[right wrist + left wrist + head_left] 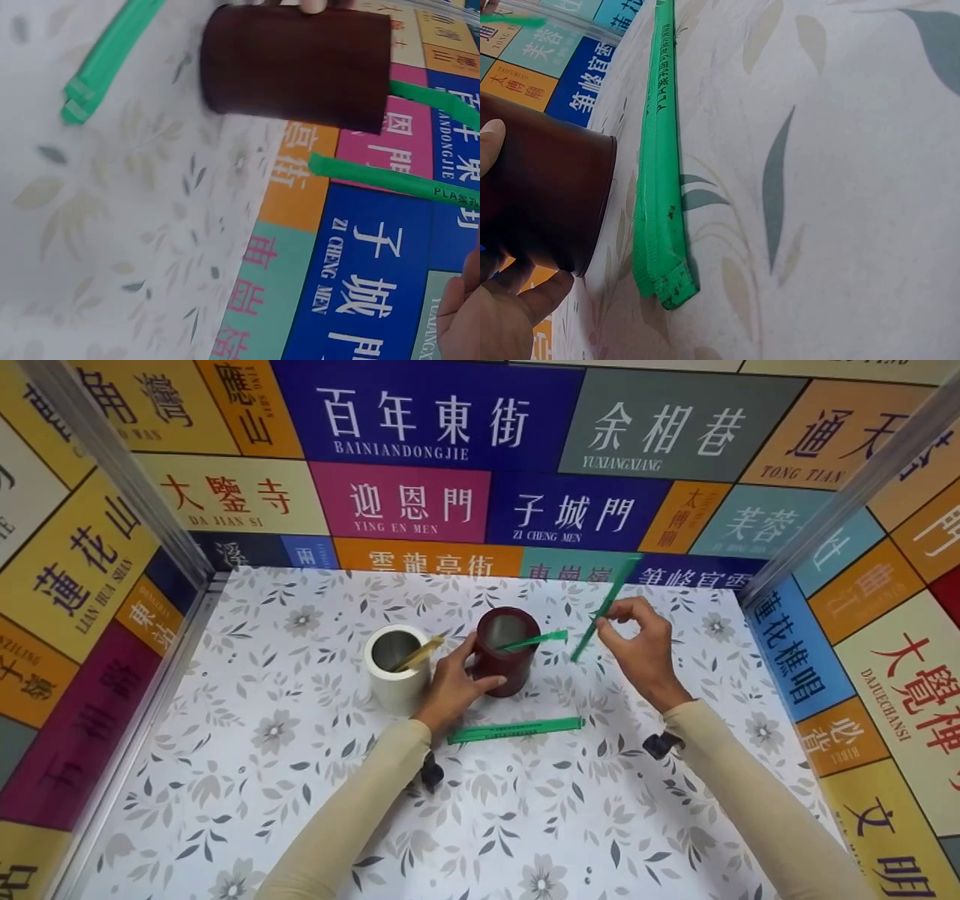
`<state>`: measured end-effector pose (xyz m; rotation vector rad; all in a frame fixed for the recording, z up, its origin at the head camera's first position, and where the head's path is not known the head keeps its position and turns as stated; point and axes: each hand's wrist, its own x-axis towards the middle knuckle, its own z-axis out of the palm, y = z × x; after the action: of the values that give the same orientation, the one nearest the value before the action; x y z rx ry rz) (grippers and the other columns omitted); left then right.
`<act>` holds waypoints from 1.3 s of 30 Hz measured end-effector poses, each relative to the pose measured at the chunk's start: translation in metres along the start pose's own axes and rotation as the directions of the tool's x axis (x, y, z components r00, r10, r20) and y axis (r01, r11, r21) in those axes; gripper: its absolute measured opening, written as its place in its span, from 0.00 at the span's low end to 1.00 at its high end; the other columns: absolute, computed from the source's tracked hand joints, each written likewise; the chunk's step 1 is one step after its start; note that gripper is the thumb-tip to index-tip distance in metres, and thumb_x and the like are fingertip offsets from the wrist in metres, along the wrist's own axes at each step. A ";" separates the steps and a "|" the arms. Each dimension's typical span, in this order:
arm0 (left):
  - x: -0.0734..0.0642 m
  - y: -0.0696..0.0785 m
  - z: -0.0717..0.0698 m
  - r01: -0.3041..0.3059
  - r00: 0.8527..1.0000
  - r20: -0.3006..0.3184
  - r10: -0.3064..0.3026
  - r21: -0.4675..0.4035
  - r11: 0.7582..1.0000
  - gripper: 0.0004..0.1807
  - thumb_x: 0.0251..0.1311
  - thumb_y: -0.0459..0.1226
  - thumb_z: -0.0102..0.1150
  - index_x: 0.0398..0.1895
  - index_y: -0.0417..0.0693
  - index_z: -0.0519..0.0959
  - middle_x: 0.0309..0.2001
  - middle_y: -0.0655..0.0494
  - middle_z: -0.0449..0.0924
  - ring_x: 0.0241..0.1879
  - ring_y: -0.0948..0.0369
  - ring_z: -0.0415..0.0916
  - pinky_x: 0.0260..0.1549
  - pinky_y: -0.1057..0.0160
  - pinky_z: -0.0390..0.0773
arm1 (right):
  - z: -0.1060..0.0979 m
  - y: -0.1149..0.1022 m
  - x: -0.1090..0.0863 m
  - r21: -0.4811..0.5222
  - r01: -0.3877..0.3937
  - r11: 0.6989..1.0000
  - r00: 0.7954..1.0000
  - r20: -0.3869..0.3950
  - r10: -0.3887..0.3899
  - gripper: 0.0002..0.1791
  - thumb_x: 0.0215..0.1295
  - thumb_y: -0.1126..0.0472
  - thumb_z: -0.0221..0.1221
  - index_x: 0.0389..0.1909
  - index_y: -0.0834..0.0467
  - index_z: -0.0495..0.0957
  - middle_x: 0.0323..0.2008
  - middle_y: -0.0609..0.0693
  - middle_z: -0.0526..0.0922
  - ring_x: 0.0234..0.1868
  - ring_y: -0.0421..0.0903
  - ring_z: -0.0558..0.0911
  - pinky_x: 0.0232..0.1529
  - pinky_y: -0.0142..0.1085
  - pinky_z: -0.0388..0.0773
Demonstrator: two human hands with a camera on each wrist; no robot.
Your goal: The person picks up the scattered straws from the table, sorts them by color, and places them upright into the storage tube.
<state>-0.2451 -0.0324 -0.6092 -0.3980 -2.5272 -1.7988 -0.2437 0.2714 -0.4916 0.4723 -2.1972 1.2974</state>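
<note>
My left hand (452, 688) grips a dark red-brown cup (513, 671), which stands upright on the table, fingers and thumb around its side. One green-wrapped straw (551, 637) leans inside with its end sticking out past the rim to the right. To the right of the cup, my right hand (645, 652) pinches another green-wrapped straw (611, 598) between thumb and fingers, holding it slanted in the air. Printed letters show on this wrapper (450, 193) in the right wrist view. More green-wrapped straw (660, 150) lies flat on the table, nearer me than the cup.
A white cup (397, 690) stands left of my left hand, with a thin gold-coloured packet (421, 652) leaning out of it. The table (540, 817) has a leaf-and-flower cover. Panels with coloured sign blocks (420, 416) enclose the back and both sides.
</note>
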 end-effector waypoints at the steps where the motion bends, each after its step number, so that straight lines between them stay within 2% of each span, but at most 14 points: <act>1: 0.000 0.000 0.000 0.003 1.000 0.000 -0.003 -0.001 1.000 0.57 0.60 0.43 0.85 0.88 0.45 0.62 0.77 0.49 0.76 0.76 0.57 0.73 0.77 0.54 0.72 | 0.002 -0.003 0.003 0.020 -0.028 0.999 0.999 -0.016 0.028 0.06 0.68 0.79 0.67 0.42 0.72 0.82 0.40 0.66 0.83 0.44 0.49 0.79 0.53 0.40 0.75; 5: 0.000 0.000 0.001 0.006 1.000 -0.003 -0.006 -0.008 1.000 0.56 0.60 0.43 0.85 0.88 0.46 0.63 0.77 0.50 0.76 0.76 0.57 0.73 0.77 0.53 0.72 | 0.008 -0.012 0.013 0.090 -0.107 0.990 0.992 -0.056 0.112 0.03 0.70 0.77 0.67 0.42 0.70 0.83 0.40 0.60 0.84 0.44 0.43 0.79 0.54 0.39 0.77; 8: 0.000 0.001 0.001 0.008 1.000 -0.004 -0.008 -0.011 1.000 0.56 0.60 0.43 0.85 0.87 0.45 0.62 0.77 0.49 0.76 0.76 0.56 0.73 0.77 0.52 0.72 | 0.012 -0.016 0.018 0.140 -0.131 0.981 0.988 -0.068 0.142 0.03 0.73 0.73 0.68 0.42 0.66 0.84 0.41 0.55 0.84 0.44 0.44 0.81 0.54 0.38 0.79; 11: 0.000 0.002 0.001 0.018 1.000 -0.002 -0.018 -0.007 1.000 0.56 0.60 0.43 0.85 0.88 0.44 0.62 0.78 0.48 0.74 0.77 0.55 0.72 0.77 0.52 0.72 | 0.018 -0.019 0.020 0.214 -0.136 0.967 0.985 -0.074 0.155 0.02 0.74 0.71 0.68 0.42 0.63 0.84 0.41 0.54 0.85 0.44 0.47 0.83 0.52 0.37 0.81; 16: 0.000 0.003 0.000 0.037 0.999 -0.005 -0.037 0.001 0.999 0.57 0.60 0.42 0.85 0.88 0.43 0.61 0.79 0.47 0.74 0.78 0.55 0.71 0.78 0.53 0.70 | 0.033 -0.019 0.018 0.310 -0.149 0.939 0.985 -0.040 0.170 0.04 0.74 0.71 0.68 0.43 0.70 0.84 0.40 0.57 0.85 0.42 0.48 0.84 0.49 0.37 0.81; 19: -0.001 0.002 0.000 0.040 0.999 0.000 -0.040 0.003 0.999 0.57 0.61 0.43 0.85 0.88 0.43 0.61 0.79 0.48 0.74 0.78 0.55 0.71 0.78 0.54 0.70 | 0.044 -0.018 0.012 0.306 -0.171 0.936 0.983 -0.005 0.181 0.05 0.73 0.73 0.68 0.43 0.73 0.83 0.40 0.59 0.84 0.41 0.46 0.82 0.49 0.38 0.80; 23: -0.001 0.001 -0.001 0.000 1.000 0.004 0.000 -0.004 1.000 0.56 0.61 0.43 0.85 0.87 0.42 0.61 0.78 0.46 0.75 0.77 0.54 0.72 0.77 0.51 0.72 | 0.054 -0.029 0.004 0.279 -0.192 0.941 0.981 0.049 0.186 0.04 0.72 0.75 0.66 0.42 0.75 0.82 0.39 0.64 0.83 0.41 0.44 0.81 0.49 0.37 0.78; 27: 0.000 0.001 0.000 -0.031 1.000 -0.001 0.031 -0.016 0.999 0.55 0.61 0.42 0.85 0.87 0.41 0.63 0.77 0.44 0.75 0.76 0.53 0.73 0.76 0.48 0.74 | 0.059 -0.022 -0.003 0.233 -0.229 0.945 0.972 0.109 0.209 0.04 0.73 0.75 0.66 0.43 0.74 0.84 0.41 0.68 0.84 0.42 0.44 0.81 0.49 0.36 0.77; 30: 0.000 0.001 0.000 -0.022 1.000 -0.002 0.022 -0.015 1.000 0.54 0.61 0.42 0.85 0.87 0.43 0.63 0.77 0.46 0.75 0.76 0.54 0.73 0.76 0.49 0.74 | 0.060 -0.008 -0.009 0.207 -0.247 0.947 0.965 0.145 0.221 0.05 0.73 0.74 0.68 0.45 0.71 0.86 0.44 0.66 0.86 0.44 0.43 0.81 0.50 0.37 0.77; 39: 0.000 0.002 -0.001 -0.007 1.000 -0.005 0.007 -0.025 1.000 0.54 0.60 0.42 0.85 0.86 0.44 0.65 0.78 0.48 0.75 0.77 0.55 0.72 0.75 0.51 0.74 | 0.055 0.004 -0.035 0.237 -0.248 0.939 0.958 0.201 0.202 0.05 0.74 0.71 0.69 0.47 0.66 0.88 0.46 0.60 0.88 0.46 0.44 0.83 0.50 0.35 0.79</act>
<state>-0.2447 -0.0324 -0.6074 -0.4018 -2.4994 -1.8277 -0.2328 0.2259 -0.5375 0.4564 -2.2856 1.7429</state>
